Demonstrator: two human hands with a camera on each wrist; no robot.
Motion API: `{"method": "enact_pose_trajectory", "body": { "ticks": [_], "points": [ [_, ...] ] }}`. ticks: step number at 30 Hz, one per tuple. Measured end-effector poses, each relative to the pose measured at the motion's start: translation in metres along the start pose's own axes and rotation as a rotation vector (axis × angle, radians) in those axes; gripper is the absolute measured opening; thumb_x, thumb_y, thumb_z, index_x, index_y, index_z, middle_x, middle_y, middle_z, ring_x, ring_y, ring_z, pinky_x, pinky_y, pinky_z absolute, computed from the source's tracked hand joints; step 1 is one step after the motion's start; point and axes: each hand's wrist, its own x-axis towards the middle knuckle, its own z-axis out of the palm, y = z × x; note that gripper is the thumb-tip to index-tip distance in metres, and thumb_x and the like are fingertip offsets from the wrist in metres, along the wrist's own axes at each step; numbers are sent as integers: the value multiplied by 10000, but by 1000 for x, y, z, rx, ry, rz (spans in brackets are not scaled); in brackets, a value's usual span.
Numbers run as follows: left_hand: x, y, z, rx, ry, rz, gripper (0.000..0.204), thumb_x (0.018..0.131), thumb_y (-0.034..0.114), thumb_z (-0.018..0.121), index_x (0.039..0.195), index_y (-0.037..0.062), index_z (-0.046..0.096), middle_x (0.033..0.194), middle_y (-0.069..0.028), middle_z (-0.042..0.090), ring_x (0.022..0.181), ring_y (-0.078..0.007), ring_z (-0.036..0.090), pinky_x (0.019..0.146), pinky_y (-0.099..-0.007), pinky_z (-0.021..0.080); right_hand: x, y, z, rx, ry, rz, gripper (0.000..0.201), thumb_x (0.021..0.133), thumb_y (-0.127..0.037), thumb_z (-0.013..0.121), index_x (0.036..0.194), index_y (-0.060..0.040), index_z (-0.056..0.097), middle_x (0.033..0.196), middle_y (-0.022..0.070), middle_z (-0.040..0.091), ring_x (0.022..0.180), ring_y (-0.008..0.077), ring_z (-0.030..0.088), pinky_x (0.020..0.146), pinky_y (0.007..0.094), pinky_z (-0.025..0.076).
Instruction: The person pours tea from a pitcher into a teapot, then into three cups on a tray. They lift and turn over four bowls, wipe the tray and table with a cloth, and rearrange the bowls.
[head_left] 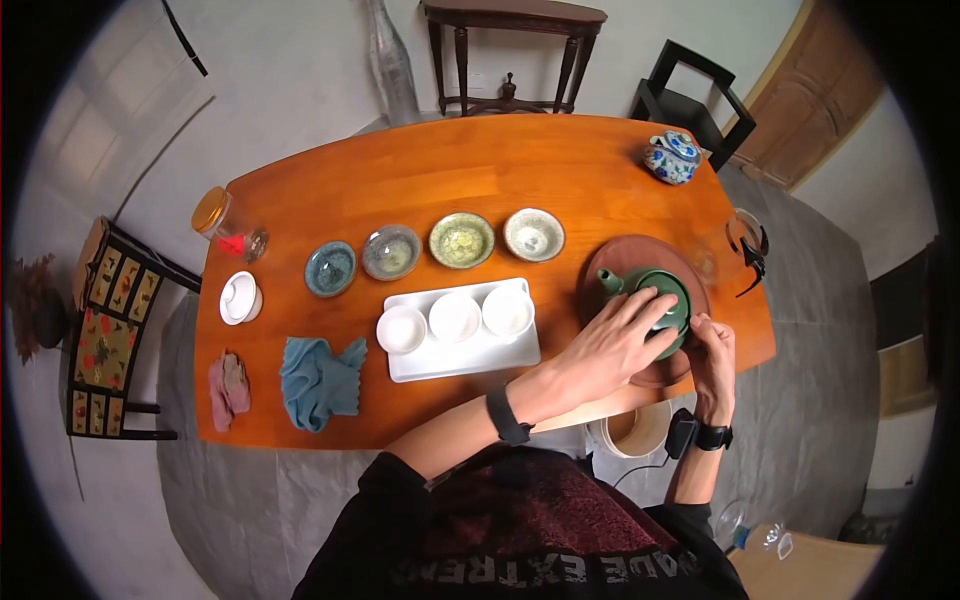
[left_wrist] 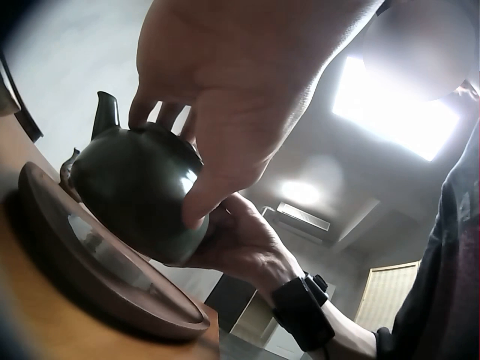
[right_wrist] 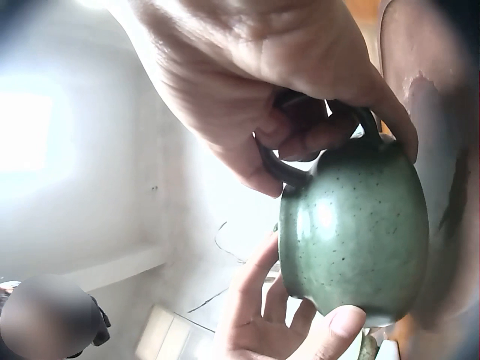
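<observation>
Gripping the green teapot [right_wrist: 352, 232] at right of the head frame, over the round brown tray [head_left: 640, 246], we have our left hand [head_left: 622, 335] clasping its top, thumb down one side, and our right hand [head_left: 713, 350] curled about the handle [right_wrist: 287, 172]. We judge it rigid, fairly heavy, slick and breakable, so the handle seems our surest hold. We should mind the table edge just below the tray and the white tray [head_left: 460, 366] leftward; bare table [head_left: 590, 165] offers us room toward upper centre.
</observation>
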Motion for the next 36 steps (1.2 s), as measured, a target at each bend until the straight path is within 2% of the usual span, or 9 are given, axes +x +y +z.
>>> {"method": "enact_pose_trajectory", "body": {
  "ticks": [8,13,22,26,28,36],
  "points": [
    [-25,0,-32,141,-22,45,387,812,119,575,1191,38,579,1381,-178,425,1255,-358,436,1015,-479,416,-3,0,26,5,-84,62,367,906,-34,587,554,-64,486,679,-30,469,601,62,420,565,235,359],
    [-36,1,-47,201,-30,58,410,808,121,580,1207,31,562,1379,-181,427,1248,-350,444,1009,-471,427,-5,-7,42,4,-151,104,327,897,-40,595,577,-50,529,700,-26,496,625,81,468,613,253,403],
    [-41,7,-67,224,-46,43,404,796,119,586,1186,16,557,1360,-178,443,1227,-335,468,993,-451,451,-3,-15,46,-11,-236,144,323,891,-50,606,579,-52,522,702,-16,499,628,87,444,606,266,373],
    [-42,14,-71,294,-37,27,401,788,137,593,1168,9,570,1325,-173,480,1201,-334,493,948,-431,475,-5,-18,58,-49,-198,160,327,890,-55,607,576,-57,513,696,-19,488,632,92,441,613,266,373],
    [-43,15,-71,323,-24,18,402,784,144,597,1162,8,574,1312,-171,493,1187,-333,504,926,-423,485,-5,-18,61,-104,-179,145,365,892,-127,633,566,-82,476,642,-30,446,583,87,404,579,263,357],
    [-44,15,-74,386,1,-4,400,768,152,608,1140,6,590,1292,-166,514,1129,-316,535,867,-397,501,-3,-23,65,-110,-218,169,356,889,-138,636,575,-69,485,638,-21,470,583,94,409,582,264,358]
  ]
}}
